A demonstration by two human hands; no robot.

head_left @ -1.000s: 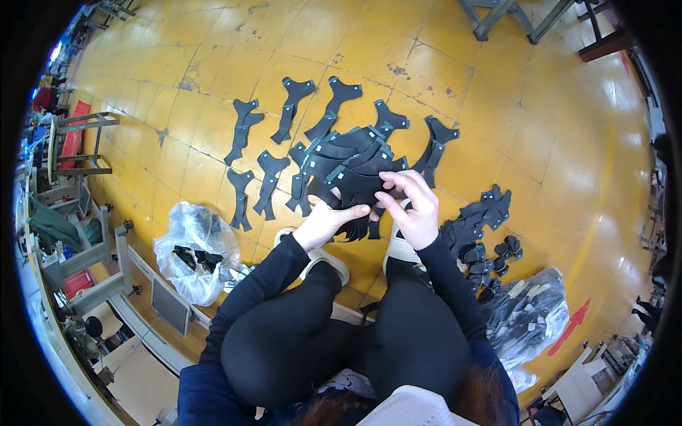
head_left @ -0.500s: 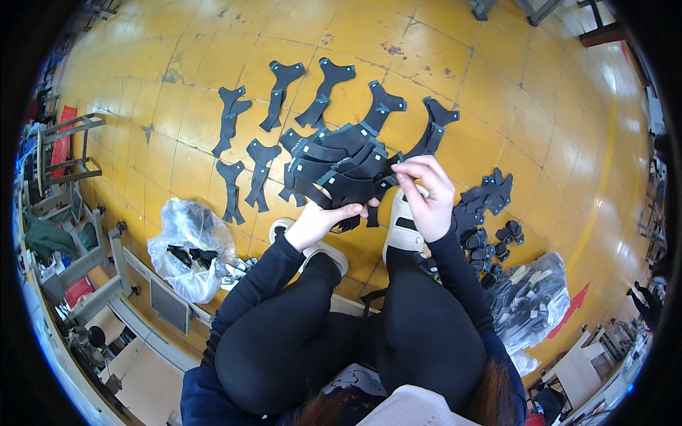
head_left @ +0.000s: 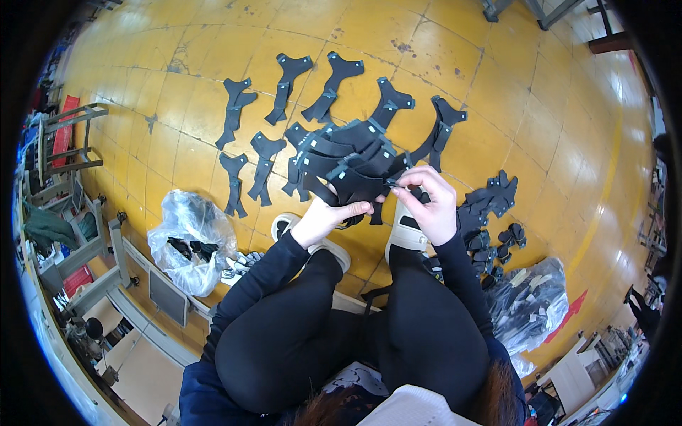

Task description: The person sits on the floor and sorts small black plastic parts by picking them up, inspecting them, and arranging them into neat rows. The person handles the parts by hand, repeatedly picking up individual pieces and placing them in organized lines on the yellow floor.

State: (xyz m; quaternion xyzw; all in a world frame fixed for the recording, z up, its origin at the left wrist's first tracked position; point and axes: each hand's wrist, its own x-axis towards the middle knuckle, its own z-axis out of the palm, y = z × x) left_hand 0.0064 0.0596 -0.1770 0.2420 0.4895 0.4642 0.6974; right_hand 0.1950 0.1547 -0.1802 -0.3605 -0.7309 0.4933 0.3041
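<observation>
Now, from the head view, the person sits low over a yellow tiled floor [head_left: 540, 113], knees up, both arms in dark sleeves reaching toward twelve o'clock. The left hand [head_left: 323, 219] is closed under a fanned stack of black cut pieces [head_left: 348, 160], supporting it from below, while the right hand [head_left: 428, 202] pinches the stack's edge at about three o'clock of it, fingertips shut on one black piece. Compared with the frames a moment earlier, the stack has stayed in both hands but the right hand has slid lower along its right edge, and the view has tipped so the work sits nearer the centre; that suggests the sorting or peeling of a single piece is under way rather than finished. Beyond the stack, from ten to one o'clock, single black pieces [head_left: 284, 78] lie spread flat in rows on the floor. At three o'clock a loose heap of black pieces [head_left: 497, 206] lies beside the right shoe, and at eight o'clock sits a clear plastic bag [head_left: 188, 238].
</observation>
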